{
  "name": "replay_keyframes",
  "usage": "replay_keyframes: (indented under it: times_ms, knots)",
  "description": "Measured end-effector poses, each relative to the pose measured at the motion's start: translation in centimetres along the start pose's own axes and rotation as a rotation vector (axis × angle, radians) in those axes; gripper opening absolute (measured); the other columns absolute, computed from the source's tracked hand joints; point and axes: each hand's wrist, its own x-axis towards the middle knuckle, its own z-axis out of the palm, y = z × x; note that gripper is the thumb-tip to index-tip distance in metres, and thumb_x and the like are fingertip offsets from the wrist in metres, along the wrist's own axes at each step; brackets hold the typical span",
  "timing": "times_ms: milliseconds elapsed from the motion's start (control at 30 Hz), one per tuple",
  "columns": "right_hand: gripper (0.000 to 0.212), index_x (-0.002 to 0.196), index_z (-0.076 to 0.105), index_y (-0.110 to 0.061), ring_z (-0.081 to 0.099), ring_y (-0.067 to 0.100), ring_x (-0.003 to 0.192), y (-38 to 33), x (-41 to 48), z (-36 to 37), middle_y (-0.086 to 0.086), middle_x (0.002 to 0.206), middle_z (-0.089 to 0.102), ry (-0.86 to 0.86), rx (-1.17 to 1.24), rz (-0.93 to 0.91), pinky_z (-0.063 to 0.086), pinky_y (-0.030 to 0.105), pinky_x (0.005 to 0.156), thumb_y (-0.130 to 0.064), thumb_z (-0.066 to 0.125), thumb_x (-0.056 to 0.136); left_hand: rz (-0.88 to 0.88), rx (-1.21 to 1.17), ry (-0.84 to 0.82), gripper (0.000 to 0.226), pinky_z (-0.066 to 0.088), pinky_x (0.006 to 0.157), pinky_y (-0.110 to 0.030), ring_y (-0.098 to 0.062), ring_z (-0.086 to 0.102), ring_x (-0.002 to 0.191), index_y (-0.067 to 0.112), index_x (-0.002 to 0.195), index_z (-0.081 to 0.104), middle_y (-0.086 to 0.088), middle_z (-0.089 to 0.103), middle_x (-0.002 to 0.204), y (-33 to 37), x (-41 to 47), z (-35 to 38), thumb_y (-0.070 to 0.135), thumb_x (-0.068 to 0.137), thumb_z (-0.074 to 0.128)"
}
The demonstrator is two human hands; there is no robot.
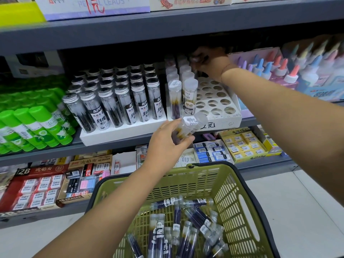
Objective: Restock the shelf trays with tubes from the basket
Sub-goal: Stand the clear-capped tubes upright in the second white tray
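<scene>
An olive plastic basket (240,202) stands low in front of me with several clear tubes (188,229) of dark refills lying loose inside. My left hand (167,140) grips one clear tube (189,125) with a barcode label, tilted, just in front of the white holed tray (217,101). The tray's left columns carry upright tubes (189,94); most holes on its right side are bare. My right hand (210,62) reaches to the tray's back rows, fingers curled on a dark tube there, blurred and in shadow.
A second white tray (119,133) to the left is packed with silver-capped black refill tubes. Green glue sticks (35,127) lie further left, glue bottles (290,69) to the right. Eraser boxes (243,144) fill the shelf below. An upper shelf board (167,27) overhangs the trays.
</scene>
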Motion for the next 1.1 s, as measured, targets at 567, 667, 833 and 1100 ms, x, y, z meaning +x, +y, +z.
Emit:
replay_keyframes:
  times_ms: [567, 667, 833, 1100]
  knots:
    - [0.036, 0.114, 0.058, -0.010, 0.062, 0.002, 0.092, -3.1, -17.8, -2.2, 0.001, 0.106, 0.064, -0.366, 0.748, -0.031, 0.050, 0.016, 0.082, -0.015, 0.066, 0.079, -0.006, -0.076, 0.022, 0.017, 0.048, 0.076, -0.023, -0.012, 0.064, 0.090, 0.045, 0.083, 0.056, 0.002, 0.070, 0.096, 2.0, -0.6, -0.4, 0.041, 0.082, 0.073]
    - [0.030, 0.111, 0.054, 0.001, 0.064, -0.002, 0.073, -3.4, -17.9, -1.4, 0.008, 0.097, 0.063, -0.363, 0.828, -0.016, 0.048, 0.009, 0.066, 0.004, 0.062, 0.083, 0.007, -0.050, 0.023, 0.022, 0.044, 0.071, -0.020, -0.013, 0.062, 0.088, 0.047, 0.079, 0.052, -0.001, 0.068, 0.094, 2.3, -0.7, -0.3, 0.040, 0.083, 0.072]
    - [0.019, 0.105, 0.060, -0.015, 0.065, 0.001, 0.075, -3.4, -16.5, -3.2, -0.008, 0.084, 0.069, -0.259, 0.716, -0.048, 0.053, 0.017, 0.068, -0.007, 0.059, 0.088, -0.044, -0.112, 0.018, 0.013, 0.044, 0.066, -0.017, -0.009, 0.062, 0.079, 0.034, 0.082, 0.059, 0.003, 0.069, 0.086, 2.6, -0.8, -0.6, 0.044, 0.085, 0.068]
    - [0.023, 0.100, 0.058, -0.004, 0.059, 0.006, 0.067, -0.1, -9.7, -7.0, 0.003, 0.076, 0.057, 0.334, 0.464, 0.087, 0.054, 0.019, 0.059, -0.023, 0.062, 0.088, -0.071, -0.175, 0.039, 0.013, 0.050, 0.086, -0.027, -0.014, 0.066, 0.098, 0.029, 0.087, 0.066, 0.012, 0.069, 0.097, 1.7, -0.4, -0.2, 0.041, 0.085, 0.069]
